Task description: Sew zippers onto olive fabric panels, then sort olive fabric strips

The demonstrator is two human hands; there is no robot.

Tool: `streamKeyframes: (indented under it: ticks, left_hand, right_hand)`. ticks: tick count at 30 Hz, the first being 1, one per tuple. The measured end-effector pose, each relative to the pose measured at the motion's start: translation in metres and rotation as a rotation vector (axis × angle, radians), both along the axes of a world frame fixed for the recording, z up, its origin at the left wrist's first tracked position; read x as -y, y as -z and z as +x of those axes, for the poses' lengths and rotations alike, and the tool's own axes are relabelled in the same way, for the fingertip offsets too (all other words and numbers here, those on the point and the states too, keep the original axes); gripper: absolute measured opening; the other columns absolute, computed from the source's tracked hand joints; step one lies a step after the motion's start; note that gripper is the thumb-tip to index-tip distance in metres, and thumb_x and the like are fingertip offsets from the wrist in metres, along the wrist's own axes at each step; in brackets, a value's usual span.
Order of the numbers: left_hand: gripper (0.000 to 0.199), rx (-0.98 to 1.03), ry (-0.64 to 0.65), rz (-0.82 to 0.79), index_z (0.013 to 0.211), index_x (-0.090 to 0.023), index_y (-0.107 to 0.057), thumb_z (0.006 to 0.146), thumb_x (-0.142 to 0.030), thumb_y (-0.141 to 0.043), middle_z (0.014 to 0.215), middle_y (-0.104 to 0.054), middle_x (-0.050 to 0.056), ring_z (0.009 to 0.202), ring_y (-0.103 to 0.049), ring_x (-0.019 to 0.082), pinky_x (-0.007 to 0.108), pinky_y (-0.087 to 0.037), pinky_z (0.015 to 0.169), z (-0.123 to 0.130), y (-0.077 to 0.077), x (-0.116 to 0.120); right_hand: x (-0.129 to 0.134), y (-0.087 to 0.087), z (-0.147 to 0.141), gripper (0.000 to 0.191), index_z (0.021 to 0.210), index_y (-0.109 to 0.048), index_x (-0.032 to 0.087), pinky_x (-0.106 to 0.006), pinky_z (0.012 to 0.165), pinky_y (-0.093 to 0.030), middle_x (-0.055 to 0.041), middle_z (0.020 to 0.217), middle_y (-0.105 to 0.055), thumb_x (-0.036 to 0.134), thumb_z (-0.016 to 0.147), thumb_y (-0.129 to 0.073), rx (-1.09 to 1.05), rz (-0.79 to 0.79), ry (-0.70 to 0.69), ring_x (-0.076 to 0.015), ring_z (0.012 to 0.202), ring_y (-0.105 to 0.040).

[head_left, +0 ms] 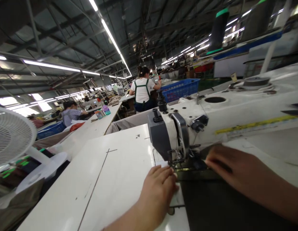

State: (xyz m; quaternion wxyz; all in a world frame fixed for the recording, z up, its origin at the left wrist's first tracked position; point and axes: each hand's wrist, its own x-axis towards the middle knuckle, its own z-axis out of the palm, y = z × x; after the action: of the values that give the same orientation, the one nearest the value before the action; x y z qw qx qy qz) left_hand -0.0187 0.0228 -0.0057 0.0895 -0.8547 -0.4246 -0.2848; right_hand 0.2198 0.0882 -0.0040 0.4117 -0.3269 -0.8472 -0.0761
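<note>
A white sewing machine (171, 131) with a dark grey front cover stands over the white table. Dark fabric (208, 205) lies under its presser foot and spreads toward me, with a thin gold-coloured strip (186, 169) by the needle area. My left hand (160, 189) is just left of the foot, fingers bent and pressed together; what is under the fingertips is hidden. A small white piece (162, 163) shows beyond its knuckles. Right of the foot, my right hand (232, 166) pinches the dark fabric between thumb and fingers, slightly blurred.
A white fan (11, 138) stands at the left. Yellow measuring tape (257, 124) runs along the machine arm, with blurred dark blades (293, 109) at the far right. Black lines (96, 183) mark the tabletop (120, 192). Beyond are a blue crate (181, 89) and seated co-workers (142, 89).
</note>
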Motion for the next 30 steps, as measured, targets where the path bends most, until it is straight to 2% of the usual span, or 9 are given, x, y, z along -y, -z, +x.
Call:
streamKeyframes:
  ticks: [3, 5, 8, 10, 17, 21, 24, 27, 30]
  left_hand:
    - [0.016, -0.038, 0.045, 0.004, 0.099, -0.014, -0.060, 0.088, -0.011, -0.049, 0.101, -0.069, 0.008, 0.096, -0.063, 0.018, 0.038, -0.046, 0.092, 0.001, 0.000, -0.007]
    - [0.015, 0.001, -0.010, -0.054, 0.095, -0.014, -0.061, 0.085, -0.008, -0.050, 0.090, -0.070, 0.007, 0.084, -0.065, 0.017, 0.034, -0.049, 0.082, 0.006, -0.001, -0.010]
    - [0.015, 0.067, -0.141, -0.139, 0.083, -0.016, -0.063, 0.082, -0.007, -0.052, 0.071, -0.068, 0.001, 0.067, -0.064, 0.017, 0.030, -0.049, 0.068, 0.011, -0.007, -0.010]
    - [0.015, 0.070, -0.163, -0.147, 0.081, -0.018, -0.063, 0.083, -0.008, -0.052, 0.070, -0.068, 0.001, 0.067, -0.064, 0.016, 0.030, -0.048, 0.067, 0.011, -0.008, -0.008]
    - [0.009, -0.117, -0.067, 0.043, 0.091, -0.015, -0.058, 0.083, -0.015, -0.053, 0.084, -0.064, 0.005, 0.073, -0.060, 0.017, 0.035, -0.048, 0.078, 0.011, 0.016, -0.009]
    - [0.015, -0.128, -0.068, 0.170, 0.088, -0.015, -0.058, 0.089, -0.013, -0.043, 0.079, -0.060, 0.005, 0.071, -0.058, 0.016, 0.034, -0.049, 0.077, 0.013, 0.024, -0.014]
    - [0.024, -0.048, -0.109, 0.269, 0.087, -0.015, -0.059, 0.093, -0.015, -0.036, 0.089, -0.061, 0.008, 0.081, -0.058, 0.018, 0.037, -0.048, 0.078, 0.016, 0.026, -0.016]
    - [0.031, -0.035, -0.108, 0.293, 0.085, -0.014, -0.060, 0.095, -0.017, -0.031, 0.086, -0.060, 0.008, 0.077, -0.058, 0.018, 0.035, -0.049, 0.071, 0.017, 0.024, -0.015]
    - [0.027, -0.114, -0.084, 0.205, 0.085, -0.014, -0.060, 0.095, -0.019, -0.035, 0.077, -0.059, 0.006, 0.070, -0.058, 0.017, 0.033, -0.050, 0.066, 0.017, 0.018, -0.014]
  right_hand:
    - [0.035, 0.008, -0.017, 0.041, 0.082, -0.062, 0.022, -0.028, 0.056, -0.046, -0.0025, 0.073, -0.064, 0.020, 0.097, -0.023, 0.190, 0.075, -0.139, -0.0147, 0.062, -0.059]
    - [0.047, 0.012, -0.030, 0.035, 0.091, -0.062, 0.018, -0.029, 0.052, -0.046, -0.0057, 0.078, -0.066, 0.015, 0.093, -0.028, 0.255, 0.055, -0.088, -0.0174, 0.061, -0.061]
    - [0.041, 0.016, -0.047, 0.018, 0.096, -0.062, 0.014, -0.029, 0.052, -0.047, -0.0070, 0.078, -0.068, 0.018, 0.085, -0.049, 0.318, -0.107, -0.013, -0.0191, 0.060, -0.063]
    - [0.032, 0.018, -0.052, 0.014, 0.094, -0.063, 0.015, -0.027, 0.053, -0.048, -0.0047, 0.075, -0.068, 0.016, 0.081, -0.056, 0.340, -0.166, -0.022, -0.0183, 0.059, -0.064]
    - [0.035, 0.025, -0.048, 0.027, 0.085, -0.062, 0.019, -0.026, 0.052, -0.045, -0.0008, 0.066, -0.064, 0.009, 0.087, -0.037, 0.246, 0.008, -0.143, -0.0143, 0.054, -0.059]
    - [0.033, 0.020, -0.048, 0.030, 0.096, -0.063, 0.016, -0.034, 0.071, -0.050, -0.0069, 0.087, -0.069, 0.012, 0.089, -0.034, 0.168, 0.220, -0.031, -0.0201, 0.078, -0.063]
    - [0.029, 0.019, -0.048, 0.032, 0.110, -0.060, 0.010, -0.036, 0.082, -0.051, -0.0107, 0.108, -0.066, 0.012, 0.086, -0.039, 0.187, 0.183, -0.041, -0.0226, 0.099, -0.060]
    - [0.027, 0.019, -0.047, 0.034, 0.111, -0.059, 0.010, -0.037, 0.085, -0.052, -0.0109, 0.109, -0.066, 0.010, 0.083, -0.039, 0.181, 0.077, -0.099, -0.0224, 0.100, -0.061]
    - [0.025, 0.017, -0.048, 0.035, 0.108, -0.061, 0.010, -0.039, 0.086, -0.052, -0.0120, 0.105, -0.067, 0.008, 0.081, -0.038, 0.155, 0.029, -0.112, -0.0228, 0.096, -0.063]
